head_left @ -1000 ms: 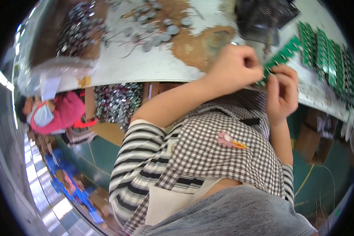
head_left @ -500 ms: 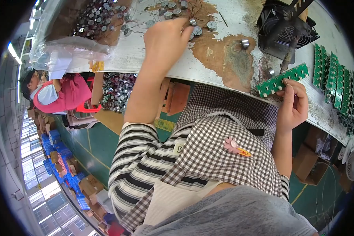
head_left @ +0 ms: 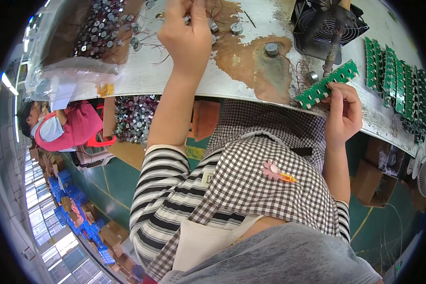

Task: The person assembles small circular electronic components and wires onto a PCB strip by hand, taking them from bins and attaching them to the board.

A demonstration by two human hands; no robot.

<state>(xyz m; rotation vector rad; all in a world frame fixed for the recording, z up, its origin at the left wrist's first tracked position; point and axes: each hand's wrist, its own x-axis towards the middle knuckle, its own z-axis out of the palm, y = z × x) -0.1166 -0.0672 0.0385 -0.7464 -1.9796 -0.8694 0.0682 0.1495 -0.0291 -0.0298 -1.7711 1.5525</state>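
Along the desk's near edge, toward its right end, the right hand (head_left: 344, 112) pinches a green circuit board (head_left: 318, 91) between thumb and forefinger, while its other fingers curl loosely toward the palm. Thin, stiff and strip-shaped, the board carries small pale parts along its long sides and slants, its left end toward the near edge and its right end farther in. The fingertips meet it at its near long side, about midway, with the rest reaching out past them both ways.

Over the desk (head_left: 142, 78), white paint has flaked off into a ragged brown patch (head_left: 241, 71), where a short round metal can (head_left: 271, 49) sits. Another silvery can (head_left: 312, 76) lies just beyond the board, near the lower end of a dark, crusty rod (head_left: 335, 47). Farther back is a black fan (head_left: 312, 26) with a ringed wire guard; ridged green boards (head_left: 398, 83) stand ranked at the right end.

Toward the far edge, the left hand (head_left: 187, 42) reaches among wired metal discs (head_left: 236, 28). Its fingers seem bent together, but the picture's border crops them, so I cannot tell whether they grip anything.
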